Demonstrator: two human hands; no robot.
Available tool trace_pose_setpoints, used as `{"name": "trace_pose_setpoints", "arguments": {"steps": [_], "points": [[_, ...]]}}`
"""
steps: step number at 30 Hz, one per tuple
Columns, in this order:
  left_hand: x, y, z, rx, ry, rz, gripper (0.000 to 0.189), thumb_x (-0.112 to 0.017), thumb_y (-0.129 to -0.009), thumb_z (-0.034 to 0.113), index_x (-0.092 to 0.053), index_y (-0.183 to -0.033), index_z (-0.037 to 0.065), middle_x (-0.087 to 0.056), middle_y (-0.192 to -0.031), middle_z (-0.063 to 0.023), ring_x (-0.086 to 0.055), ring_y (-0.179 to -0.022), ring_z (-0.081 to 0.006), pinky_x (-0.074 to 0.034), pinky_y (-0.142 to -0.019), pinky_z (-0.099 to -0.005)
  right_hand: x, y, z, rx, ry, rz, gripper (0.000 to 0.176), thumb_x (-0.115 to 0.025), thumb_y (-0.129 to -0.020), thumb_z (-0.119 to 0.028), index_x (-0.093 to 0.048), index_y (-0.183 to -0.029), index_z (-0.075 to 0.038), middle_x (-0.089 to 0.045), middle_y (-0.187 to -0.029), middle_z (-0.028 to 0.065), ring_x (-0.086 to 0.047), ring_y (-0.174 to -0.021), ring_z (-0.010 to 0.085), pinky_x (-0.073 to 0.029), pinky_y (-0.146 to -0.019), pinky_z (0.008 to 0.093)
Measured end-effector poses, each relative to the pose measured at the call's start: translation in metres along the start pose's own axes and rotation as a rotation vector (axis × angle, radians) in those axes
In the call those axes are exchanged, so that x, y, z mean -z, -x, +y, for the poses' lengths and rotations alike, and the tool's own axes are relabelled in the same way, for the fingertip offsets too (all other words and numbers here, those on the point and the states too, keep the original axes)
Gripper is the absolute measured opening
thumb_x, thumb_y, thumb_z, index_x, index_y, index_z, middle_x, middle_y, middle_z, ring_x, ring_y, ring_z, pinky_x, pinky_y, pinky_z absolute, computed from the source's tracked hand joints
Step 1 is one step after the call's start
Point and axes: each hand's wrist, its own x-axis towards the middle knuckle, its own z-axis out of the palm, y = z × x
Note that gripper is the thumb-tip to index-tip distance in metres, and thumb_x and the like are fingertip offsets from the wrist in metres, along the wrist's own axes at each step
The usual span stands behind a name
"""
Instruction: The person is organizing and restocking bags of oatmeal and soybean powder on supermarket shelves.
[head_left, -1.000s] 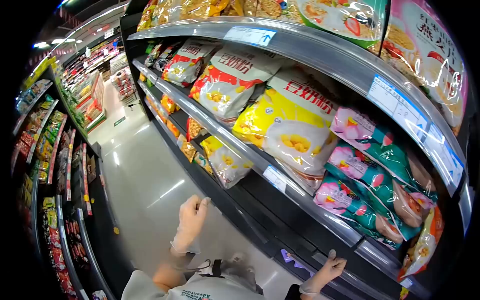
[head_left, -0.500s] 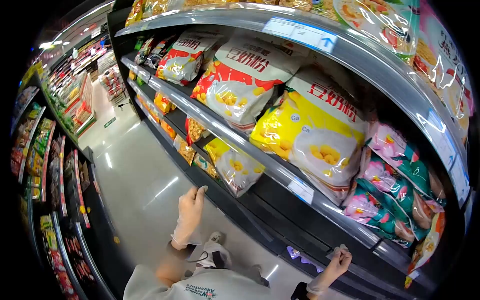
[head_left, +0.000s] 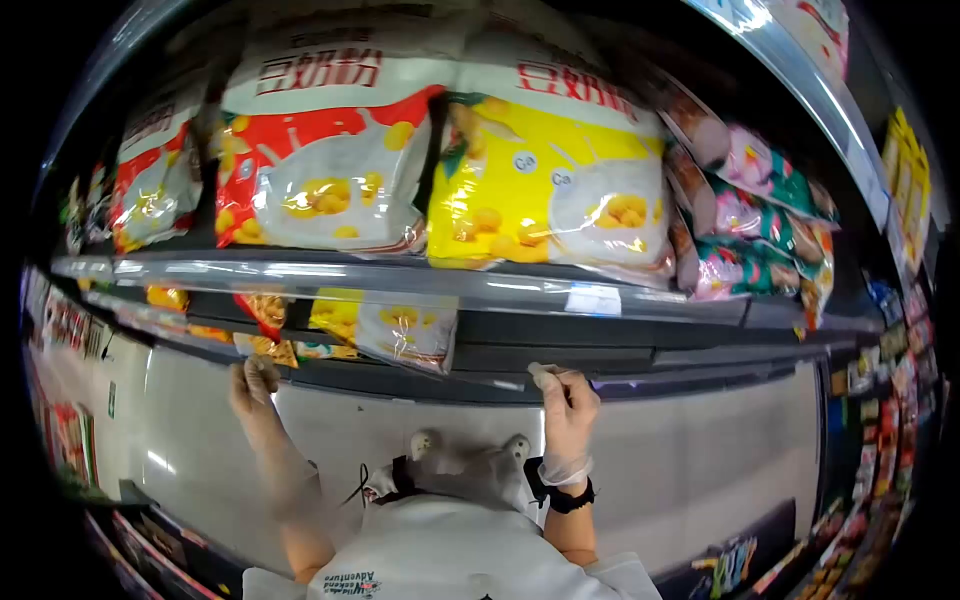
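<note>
My right hand (head_left: 567,408), in a thin clear glove, pinches its fingertips together against the dark lower shelf rail (head_left: 440,382) at 12 o'clock. My left hand (head_left: 255,385), half-curled and empty, sits at 9 o'clock, below-left of a crinkly yellow pouch (head_left: 385,328).

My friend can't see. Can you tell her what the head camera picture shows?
Two gloved hands reach toward a shop shelf: the left hand is near small orange packets, and the right hand is at the lower shelf edge. On the shelf above sit a big red bag, a yellow bag and pink-green bags.
</note>
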Motion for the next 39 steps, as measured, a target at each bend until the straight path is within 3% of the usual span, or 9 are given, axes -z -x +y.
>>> {"name": "trace_pose_setpoints", "arguments": {"steps": [13,16,18,19,22,25,30,33,39], "points": [[-0.043,-0.163,0.076,-0.6,-0.258,0.041,0.051,-0.06,-0.091,0.022,-0.041,-0.133,0.0,-0.05,-0.127,-0.0127,-0.05,-0.107,-0.0196,-0.038,-0.096,-0.0305,0.021,0.048,0.017,-0.358,0.116,0.249,0.018,-0.062,-0.086,-0.011,-0.061,-0.075,0.003,-0.063,-0.066,0.0064,-0.053,-0.063,0.0101,-0.043,-0.058,0.0256],[-0.059,-0.191,0.096,-0.166,-0.164,-0.167,0.07,-0.063,-0.089,0.036,-0.032,-0.139,-0.003,-0.044,-0.137,-0.0184,-0.045,-0.12,-0.023,-0.034,-0.101,-0.0314,0.018,0.038,0.007,-0.348,0.121,0.245,0.024,-0.065,-0.085,-0.015,-0.059,-0.068,0.0,-0.048,-0.057,-0.003,-0.039,-0.057,0.0049,-0.033,-0.051,0.0229],[-0.061,-0.241,0.038,-0.382,-0.5,-0.151,0.075,-0.055,-0.09,0.048,-0.031,-0.139,-0.004,-0.04,-0.139,-0.0215,-0.045,-0.119,-0.0263,-0.033,-0.102,-0.0319,0.02,0.033,0.006,-0.346,0.139,0.209,0.021,-0.066,-0.083,-0.014,-0.059,-0.07,0.001,-0.049,-0.057,-0.002,-0.04,-0.057,0.0062,-0.034,-0.05,0.0244],[-0.063,-0.231,0.042,0.012,-0.06,-0.381,0.074,-0.051,-0.091,0.05,-0.033,-0.139,-0.003,-0.038,-0.14,-0.0222,-0.04,-0.126,-0.0264,-0.03,-0.105,-0.032,0.021,0.03,0.009,-0.29,0.172,0.197,0.021,-0.066,-0.083,-0.013,-0.059,-0.07,0.001,-0.049,-0.057,-0.0014,-0.04,-0.057,0.0066,-0.034,-0.05,0.0249],[-0.07,-0.133,0.109,-0.465,-0.065,-0.315,0.079,-0.055,-0.086,0.052,-0.031,-0.142,0.002,-0.038,-0.139,-0.0173,-0.037,-0.125,-0.0237,-0.026,-0.106,-0.0325,0.027,0.019,0.008,-0.196,0.222,0.21,0.02,-0.067,-0.083,-0.014,-0.06,-0.074,0.002,-0.055,-0.058,0.0047,-0.047,-0.055,0.0093,-0.038,-0.049,0.0258],[-0.083,-0.146,0.124,0.079,0.154,-0.201,0.081,-0.058,-0.085,0.05,-0.03,-0.142,0.001,-0.041,-0.136,-0.0157,-0.042,-0.121,-0.0233,-0.033,-0.102,-0.0346,0.035,0.001,0.0,-0.074,0.235,0.235,0.021,-0.068,-0.083,-0.015,-0.061,-0.077,0.004,-0.061,-0.062,0.009,-0.053,-0.054,0.0116,-0.042,-0.05,0.0262],[-0.069,-0.184,0.07,-0.149,0.233,-0.483,0.054,-0.037,-0.097,0.044,-0.037,-0.142,0.014,-0.025,-0.148,-0.0129,-0.027,-0.134,-0.0205,-0.024,-0.109,-0.0346,0.054,-0.021,-0.008,-0.061,0.181,0.239,0.02,-0.067,-0.084,-0.014,-0.063,-0.085,0.006,-0.063,-0.069,0.0114,-0.056,-0.059,0.0127,-0.045,-0.055,0.0264],[-0.076,-0.221,0.061,0.019,0.2,-0.325,0.068,-0.066,-0.083,0.039,-0.041,-0.131,-0.002,-0.058,-0.114,-0.0149,-0.059,-0.093,-0.0195,-0.049,-0.083,-0.0309,0.053,-0.027,-0.005,-0.047,0.129,0.243,0.02,-0.066,-0.085,-0.014,-0.064,-0.086,0.006,-0.063,-0.069,0.0109,-0.056,-0.06,0.0131,-0.045,-0.056,0.0263],[-0.06,-0.233,0.084,0.067,0.069,-0.488,0.062,-0.066,-0.084,0.036,-0.044,-0.127,-0.003,-0.06,-0.112,-0.0141,-0.061,-0.09,-0.0192,-0.051,-0.08,-0.031,0.047,-0.023,-0.002,-0.115,0.124,0.191,0.021,-0.066,-0.085,-0.017,-0.065,-0.087,0.004,-0.064,-0.07,0.012,-0.058,-0.062,0.0141,-0.046,-0.059,0.0264]]}}
